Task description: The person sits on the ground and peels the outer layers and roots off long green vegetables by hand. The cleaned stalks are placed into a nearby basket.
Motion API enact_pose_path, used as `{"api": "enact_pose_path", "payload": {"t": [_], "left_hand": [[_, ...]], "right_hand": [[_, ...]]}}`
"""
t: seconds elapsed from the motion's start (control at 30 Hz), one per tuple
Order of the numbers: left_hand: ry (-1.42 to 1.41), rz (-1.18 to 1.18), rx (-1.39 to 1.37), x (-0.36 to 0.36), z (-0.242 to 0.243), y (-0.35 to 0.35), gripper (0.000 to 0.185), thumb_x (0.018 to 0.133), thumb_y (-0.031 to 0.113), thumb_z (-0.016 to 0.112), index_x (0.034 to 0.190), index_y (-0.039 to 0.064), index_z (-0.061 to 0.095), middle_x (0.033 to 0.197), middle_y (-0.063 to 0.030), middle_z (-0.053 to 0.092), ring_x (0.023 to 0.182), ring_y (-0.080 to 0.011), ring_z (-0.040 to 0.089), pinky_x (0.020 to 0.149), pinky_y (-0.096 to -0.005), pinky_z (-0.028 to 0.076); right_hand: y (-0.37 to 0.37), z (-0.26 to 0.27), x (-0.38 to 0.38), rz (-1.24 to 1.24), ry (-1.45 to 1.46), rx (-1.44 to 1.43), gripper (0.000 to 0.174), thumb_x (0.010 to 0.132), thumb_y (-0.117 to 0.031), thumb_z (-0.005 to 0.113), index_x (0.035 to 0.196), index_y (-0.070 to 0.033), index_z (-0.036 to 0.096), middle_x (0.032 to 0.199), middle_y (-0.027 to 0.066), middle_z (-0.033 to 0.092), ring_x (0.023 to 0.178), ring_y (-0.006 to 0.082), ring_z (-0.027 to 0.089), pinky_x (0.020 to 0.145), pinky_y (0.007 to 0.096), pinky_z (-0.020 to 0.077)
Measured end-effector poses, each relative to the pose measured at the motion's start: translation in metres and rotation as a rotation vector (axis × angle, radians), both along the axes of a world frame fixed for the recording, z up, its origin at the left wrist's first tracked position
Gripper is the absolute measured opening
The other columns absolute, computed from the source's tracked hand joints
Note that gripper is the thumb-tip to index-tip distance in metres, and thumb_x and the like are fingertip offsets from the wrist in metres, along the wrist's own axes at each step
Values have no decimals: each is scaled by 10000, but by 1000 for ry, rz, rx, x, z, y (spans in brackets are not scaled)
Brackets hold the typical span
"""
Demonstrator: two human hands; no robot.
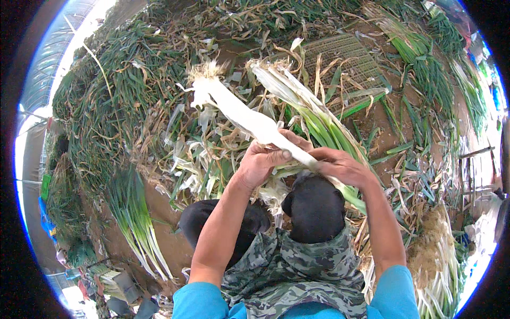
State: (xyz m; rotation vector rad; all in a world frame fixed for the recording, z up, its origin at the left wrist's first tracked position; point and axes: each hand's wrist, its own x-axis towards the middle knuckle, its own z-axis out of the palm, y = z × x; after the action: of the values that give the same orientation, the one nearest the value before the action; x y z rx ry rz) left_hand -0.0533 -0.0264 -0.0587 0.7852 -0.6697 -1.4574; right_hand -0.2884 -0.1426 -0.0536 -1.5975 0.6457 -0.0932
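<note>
A long white-shafted green onion (243, 113) lies diagonally across both hands, its root tuft at the upper left and its green part towards the lower right. My left hand (263, 159) grips the shaft near its middle, thumb on top. Further down the stalk, my right hand (338, 165) closes around it above my knee. A pale torn layer of skin hangs beside the roots. Just beyond my hands lies a heap of unpeeled green onions (303, 99) with dry outer leaves. Some of my fingers are hidden under the stalk.
Peeled green onions (137, 227) lie on the brown ground at left. A plastic mesh crate (342, 71) rests among leaf scraps ahead. Large piles of green leaves (115, 83) rise at upper left. Onion bundles (418, 52) lie at upper right, and more white stalks (442, 275) at lower right.
</note>
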Motion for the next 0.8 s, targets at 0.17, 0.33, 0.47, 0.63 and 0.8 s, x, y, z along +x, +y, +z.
{"api": "enact_pose_path", "payload": {"t": [0.17,0.33,0.47,0.63,0.8], "left_hand": [[-18,298,-138,0,31,-10,589,833,91,794,1377,-1,587,1291,-168,691,1194,-336,683,1056,-488,540],[-544,566,99,30,20,4,200,977,116,721,1132,-9,709,1005,-102,762,899,-207,749,733,-331,613],[-602,732,143,16,37,-3,182,999,155,700,1031,-23,724,838,-93,740,681,-171,698,655,-293,584],[610,892,-149,155,39,21,216,1076,128,555,1067,-79,613,944,-198,718,776,-240,735,709,-327,683],[108,1227,330,211,67,42,327,1069,247,594,1032,-65,687,919,-170,748,800,-269,736,729,-312,630]], "right_hand": [[6,-17,27,-94,-120,10,362,951,-280,733,1215,-35,698,1061,73,735,971,173,649,896,327,509],[23,-16,24,-216,43,-235,317,973,-271,732,1189,-41,702,840,-30,659,763,67,556,693,287,481],[25,-32,9,-419,130,-504,299,968,-275,728,1164,-52,696,776,53,666,683,135,589,655,332,490],[37,-33,-35,-374,261,-741,246,942,-197,724,1153,-80,674,967,186,723,868,393,702,745,450,541],[63,-67,-90,-272,254,-858,343,876,-188,769,1197,-157,651,1040,160,722,969,408,694,803,498,539]]}}
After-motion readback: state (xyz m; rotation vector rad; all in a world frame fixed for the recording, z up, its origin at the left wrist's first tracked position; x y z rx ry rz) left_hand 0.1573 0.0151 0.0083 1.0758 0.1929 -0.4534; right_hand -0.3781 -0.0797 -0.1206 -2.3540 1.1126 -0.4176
